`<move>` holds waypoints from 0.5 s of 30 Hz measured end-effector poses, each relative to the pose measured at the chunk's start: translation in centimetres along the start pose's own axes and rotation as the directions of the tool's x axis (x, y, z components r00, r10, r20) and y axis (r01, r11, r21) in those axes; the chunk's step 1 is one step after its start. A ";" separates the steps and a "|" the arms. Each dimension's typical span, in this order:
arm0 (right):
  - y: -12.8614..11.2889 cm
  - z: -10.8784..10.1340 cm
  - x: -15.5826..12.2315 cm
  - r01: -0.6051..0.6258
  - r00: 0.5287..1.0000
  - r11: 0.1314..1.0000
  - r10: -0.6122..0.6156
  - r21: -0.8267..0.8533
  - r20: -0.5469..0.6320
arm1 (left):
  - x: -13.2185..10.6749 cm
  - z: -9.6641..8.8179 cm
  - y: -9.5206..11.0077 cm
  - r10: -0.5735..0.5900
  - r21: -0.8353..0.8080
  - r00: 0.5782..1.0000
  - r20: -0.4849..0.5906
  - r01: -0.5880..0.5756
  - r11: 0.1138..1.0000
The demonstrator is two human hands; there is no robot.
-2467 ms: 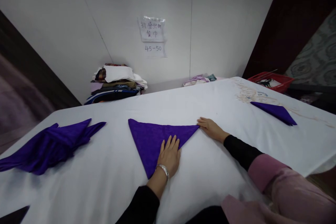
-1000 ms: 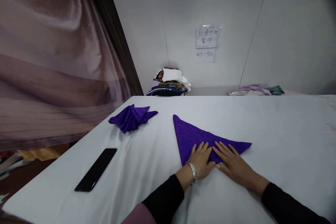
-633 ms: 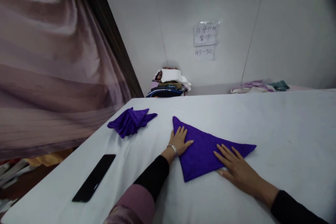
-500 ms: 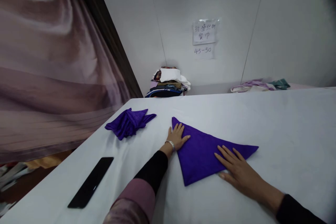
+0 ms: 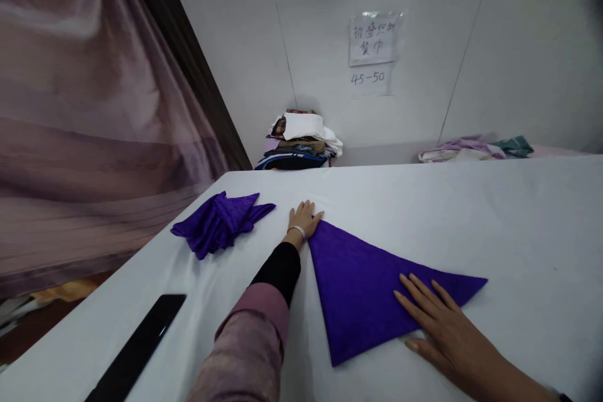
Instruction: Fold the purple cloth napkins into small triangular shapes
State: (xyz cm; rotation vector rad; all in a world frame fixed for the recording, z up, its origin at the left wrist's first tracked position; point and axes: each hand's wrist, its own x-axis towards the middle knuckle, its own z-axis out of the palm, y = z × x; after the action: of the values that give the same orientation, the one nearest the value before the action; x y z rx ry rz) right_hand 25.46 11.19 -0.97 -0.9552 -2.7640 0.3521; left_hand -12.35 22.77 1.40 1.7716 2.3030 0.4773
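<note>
White-clothed desk (image 5: 471, 213), with purple folded napkin (image 5: 360, 292) at lower centre-right of frame, under spread right hand (image 5: 438, 323); left hand (image 5: 304, 218), also spread, at upper-left tip. Might skew or wrinkle if pressed unevenly.

there was one left hand (image 5: 304, 218) and one right hand (image 5: 445, 323), two in all. there was one purple cloth triangle (image 5: 360, 292), and on the left one bunched purple heap (image 5: 219, 220), too tangled to count within. two paper signs (image 5: 372, 58), one clothes stack (image 5: 301, 146) and one fabric pile (image 5: 464, 149) were far, one black slab (image 5: 139, 345) near left, plus one bracelet (image 5: 296, 230), one curtain (image 5: 94, 157) and one table (image 5: 494, 213).
</note>
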 end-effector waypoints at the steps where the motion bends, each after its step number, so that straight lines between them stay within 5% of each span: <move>1: 0.0 0.1 0.0 -0.001 1.000 1.000 0.001 -0.001 -0.004 | 0.5 -0.2 -0.4 -0.039 -0.033 0.999 -0.037 0.037 0.999; 6: 0.2 0.3 -0.2 -0.005 1.000 1.000 0.005 -0.006 0.002 | 1.1 -1.2 -1.9 -0.142 -0.246 0.980 -0.139 0.105 0.964; 15: 0.3 0.3 -0.1 0.001 1.000 0.999 -0.001 -0.034 0.021 | 0.1 -1.7 -2.5 -0.010 -0.505 0.999 -0.050 -0.017 0.863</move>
State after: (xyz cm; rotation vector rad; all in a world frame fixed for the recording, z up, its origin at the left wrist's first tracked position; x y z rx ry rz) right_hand 25.67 11.31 -1.40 -0.9637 -2.7980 0.3179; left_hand -15.22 22.02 2.03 1.5098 1.9526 1.0299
